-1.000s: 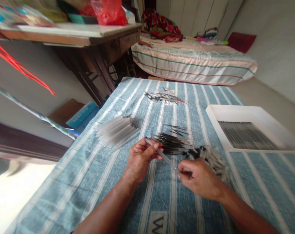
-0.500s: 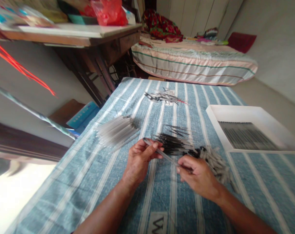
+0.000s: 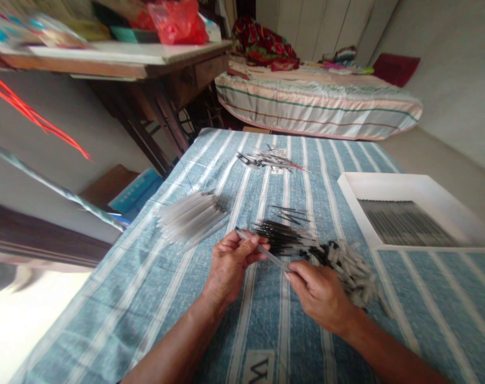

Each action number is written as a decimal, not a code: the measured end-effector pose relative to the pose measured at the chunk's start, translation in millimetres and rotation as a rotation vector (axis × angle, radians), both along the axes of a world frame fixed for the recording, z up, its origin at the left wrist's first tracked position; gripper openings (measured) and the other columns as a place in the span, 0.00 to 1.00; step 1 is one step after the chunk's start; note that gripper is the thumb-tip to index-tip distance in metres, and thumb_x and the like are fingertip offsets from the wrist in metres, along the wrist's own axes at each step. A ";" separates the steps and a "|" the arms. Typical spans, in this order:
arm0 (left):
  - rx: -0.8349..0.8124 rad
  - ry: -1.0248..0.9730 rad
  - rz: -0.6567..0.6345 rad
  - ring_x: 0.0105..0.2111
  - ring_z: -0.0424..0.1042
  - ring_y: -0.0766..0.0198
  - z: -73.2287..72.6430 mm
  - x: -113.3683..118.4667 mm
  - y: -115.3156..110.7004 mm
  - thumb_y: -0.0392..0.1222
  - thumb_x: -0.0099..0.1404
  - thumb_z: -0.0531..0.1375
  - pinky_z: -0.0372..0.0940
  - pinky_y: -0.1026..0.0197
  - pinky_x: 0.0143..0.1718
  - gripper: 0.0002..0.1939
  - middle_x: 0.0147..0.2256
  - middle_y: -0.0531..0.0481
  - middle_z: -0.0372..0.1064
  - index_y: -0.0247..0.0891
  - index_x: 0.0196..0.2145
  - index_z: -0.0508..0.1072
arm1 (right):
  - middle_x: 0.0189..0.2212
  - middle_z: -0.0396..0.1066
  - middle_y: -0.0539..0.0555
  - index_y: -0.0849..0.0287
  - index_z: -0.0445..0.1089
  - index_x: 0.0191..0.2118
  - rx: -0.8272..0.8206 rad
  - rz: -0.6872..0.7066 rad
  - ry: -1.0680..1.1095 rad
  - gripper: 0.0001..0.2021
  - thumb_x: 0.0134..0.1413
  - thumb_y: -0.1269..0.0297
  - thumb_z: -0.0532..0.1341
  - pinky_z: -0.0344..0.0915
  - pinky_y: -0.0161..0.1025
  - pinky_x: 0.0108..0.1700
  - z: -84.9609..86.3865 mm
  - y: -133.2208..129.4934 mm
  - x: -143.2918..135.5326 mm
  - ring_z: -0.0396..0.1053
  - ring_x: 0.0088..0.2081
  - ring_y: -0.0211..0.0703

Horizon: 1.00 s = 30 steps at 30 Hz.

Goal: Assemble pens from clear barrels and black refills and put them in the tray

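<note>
Clock read from the tube. Tube is held slanted above the cloth, dark end pointed to 10 o'clock, other end to 4. Its upper part is pinched narrowly between thumb and fingers by the left hand, at 8 o'clock; its lower end is gripped by the fingertips of the right hand, at 4 o'clock. Whether anything else is held inside the right hand cannot be told, hidden by the fingers. Thin black rods are heaped at 1 o'clock, just beyond the left fingertips. Clear tubes are stacked at 10 o'clock. Short pieces, black and whitish, are piled at 3 o'clock, near the right hand. White box is placed between 2 and 3, with dark sticks lined up inside. Mixed scraps are scattered at 12. Desk is seen at 11, bed between 12 and 1
</note>
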<state>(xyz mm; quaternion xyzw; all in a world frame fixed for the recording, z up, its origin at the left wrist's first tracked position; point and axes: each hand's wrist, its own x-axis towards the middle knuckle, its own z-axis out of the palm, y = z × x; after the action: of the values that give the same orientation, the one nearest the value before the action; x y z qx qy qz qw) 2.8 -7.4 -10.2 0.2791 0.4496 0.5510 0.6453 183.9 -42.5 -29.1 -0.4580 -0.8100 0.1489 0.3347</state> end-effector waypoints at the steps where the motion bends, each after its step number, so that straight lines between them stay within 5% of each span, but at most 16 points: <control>1: -0.009 0.000 0.004 0.28 0.76 0.62 -0.5 0.7 -0.1 0.39 0.50 0.69 0.70 0.65 0.27 0.11 0.29 0.47 0.76 0.33 0.27 0.71 | 0.21 0.71 0.52 0.60 0.68 0.30 0.029 -0.004 -0.019 0.11 0.61 0.68 0.51 0.58 0.32 0.26 -0.9 -0.5 -0.4 0.68 0.21 0.37; 12: -0.060 0.019 0.019 0.29 0.76 0.62 -1.9 0.5 0.9 0.40 0.48 0.70 0.71 0.65 0.28 0.13 0.28 0.48 0.76 0.34 0.26 0.71 | 0.19 0.68 0.49 0.60 0.66 0.30 -0.027 0.025 -0.152 0.12 0.62 0.69 0.49 0.56 0.33 0.25 3.7 6.0 -3.6 0.67 0.21 0.36; 22: -0.050 0.235 -0.067 0.30 0.74 0.59 5.5 8.9 0.9 0.49 0.42 0.72 0.71 0.63 0.30 0.17 0.28 0.48 0.77 0.35 0.25 0.76 | 0.23 0.68 0.50 0.58 0.68 0.26 0.171 -0.039 -0.255 0.09 0.57 0.67 0.56 0.58 0.37 0.32 17.8 19.4 -4.7 0.66 0.28 0.40; 25: 0.002 0.401 -0.082 0.34 0.75 0.54 9.5 5.4 1.8 0.53 0.46 0.69 0.71 0.60 0.34 0.19 0.32 0.47 0.77 0.36 0.30 0.78 | 0.22 0.69 0.50 0.58 0.70 0.24 0.108 -0.215 -0.215 0.13 0.58 0.67 0.55 0.58 0.34 0.31 31.4 40.0 32.1 0.66 0.27 0.38; 30: 0.016 0.646 -0.097 0.32 0.75 0.53 8.7 -9.2 9.4 0.54 0.45 0.68 0.70 0.58 0.36 0.18 0.29 0.48 0.77 0.38 0.29 0.78 | 0.33 0.77 0.53 0.54 0.77 0.32 -0.270 -0.864 -0.275 0.12 0.56 0.60 0.57 0.60 0.35 0.34 43.0 77.8 125.2 0.72 0.36 0.44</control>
<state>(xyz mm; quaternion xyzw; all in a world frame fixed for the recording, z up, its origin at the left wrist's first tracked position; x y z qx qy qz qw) -6.3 1.9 -1.5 0.4656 0.6131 0.4061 0.4924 309.1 35.3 13.9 -0.8079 -0.5555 0.0381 0.1930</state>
